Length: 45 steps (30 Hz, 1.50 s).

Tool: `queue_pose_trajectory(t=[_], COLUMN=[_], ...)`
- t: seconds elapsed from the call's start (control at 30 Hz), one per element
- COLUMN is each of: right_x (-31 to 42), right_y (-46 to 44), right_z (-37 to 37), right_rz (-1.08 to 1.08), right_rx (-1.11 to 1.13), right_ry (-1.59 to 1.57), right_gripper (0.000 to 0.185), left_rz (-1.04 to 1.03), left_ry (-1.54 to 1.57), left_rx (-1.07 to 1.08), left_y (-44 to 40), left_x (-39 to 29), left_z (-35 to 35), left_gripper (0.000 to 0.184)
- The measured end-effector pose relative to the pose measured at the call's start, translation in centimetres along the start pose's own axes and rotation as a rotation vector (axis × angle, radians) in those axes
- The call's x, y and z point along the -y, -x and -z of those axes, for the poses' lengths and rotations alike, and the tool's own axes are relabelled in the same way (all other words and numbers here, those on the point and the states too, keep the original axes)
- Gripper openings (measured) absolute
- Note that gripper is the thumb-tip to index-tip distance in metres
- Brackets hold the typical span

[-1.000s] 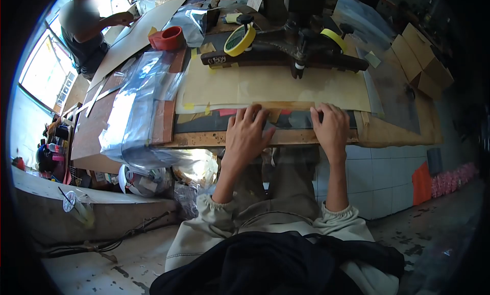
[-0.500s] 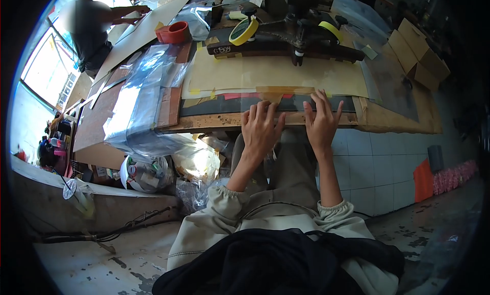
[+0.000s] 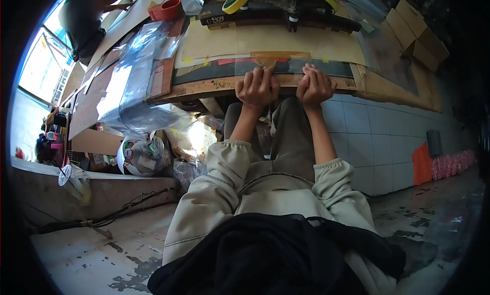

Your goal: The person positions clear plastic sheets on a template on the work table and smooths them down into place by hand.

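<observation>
My left hand (image 3: pixel 258 88) and my right hand (image 3: pixel 316 85) are side by side at the near wooden edge (image 3: pixel 204 88) of the bench. Fingers on both are curled in and pressed together; whatever lies between them is hidden or too thin to make out. Just beyond them run a dark strip (image 3: pixel 199 74) and a band of brown tape (image 3: pixel 280 55). A pale cream sheet (image 3: pixel 214 42) lies flat behind that, with small yellow tape pieces along its edge. Faint straight lines over it look like a clear film.
A black bar (image 3: pixel 326 24) crosses the back, near two yellow tape rolls (image 3: pixel 236 1). To the left are clear plastic sheets (image 3: pixel 135 65) and a red tape roll (image 3: pixel 166 9). An open cardboard box (image 3: pixel 416 34) stands right. Another person (image 3: pixel 84 22) works at far left.
Both hands have gone from spread, flat fingers to curled, closed fingers at the bench edge. The view has tipped down, so the bench sits higher in the picture.
</observation>
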State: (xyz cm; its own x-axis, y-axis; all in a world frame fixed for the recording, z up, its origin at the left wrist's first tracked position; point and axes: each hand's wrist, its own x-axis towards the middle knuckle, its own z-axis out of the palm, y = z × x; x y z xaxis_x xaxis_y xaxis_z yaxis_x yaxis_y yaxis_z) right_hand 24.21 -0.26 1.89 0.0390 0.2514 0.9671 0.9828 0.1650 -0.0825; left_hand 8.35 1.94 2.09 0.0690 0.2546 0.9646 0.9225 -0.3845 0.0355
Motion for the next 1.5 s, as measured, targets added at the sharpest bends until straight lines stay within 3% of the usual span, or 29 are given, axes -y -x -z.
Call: queue_pose_trajectory(t=[0.53,1.03,1.5], right_x=[0.21,0.38,0.21], right_y=[0.01,-0.07,-0.03], right_z=[0.37,0.48,0.4], right_rz=[-0.009,-0.037,-0.025], right_rx=[0.005,0.009,0.007], right_ry=[-0.01,-0.017,0.001], right_gripper=[0.022,0.022,0.022], left_rz=[-0.012,0.009,-0.005], left_ry=[0.007,0.028,-0.007], left_rx=[0.015,0.016,0.062], left_y=[0.88,0.58,0.9], left_x=[0.09,-0.13,-0.07], left_z=[-0.09,0.05,0.15], left_gripper=[0.026,0.021,0.026])
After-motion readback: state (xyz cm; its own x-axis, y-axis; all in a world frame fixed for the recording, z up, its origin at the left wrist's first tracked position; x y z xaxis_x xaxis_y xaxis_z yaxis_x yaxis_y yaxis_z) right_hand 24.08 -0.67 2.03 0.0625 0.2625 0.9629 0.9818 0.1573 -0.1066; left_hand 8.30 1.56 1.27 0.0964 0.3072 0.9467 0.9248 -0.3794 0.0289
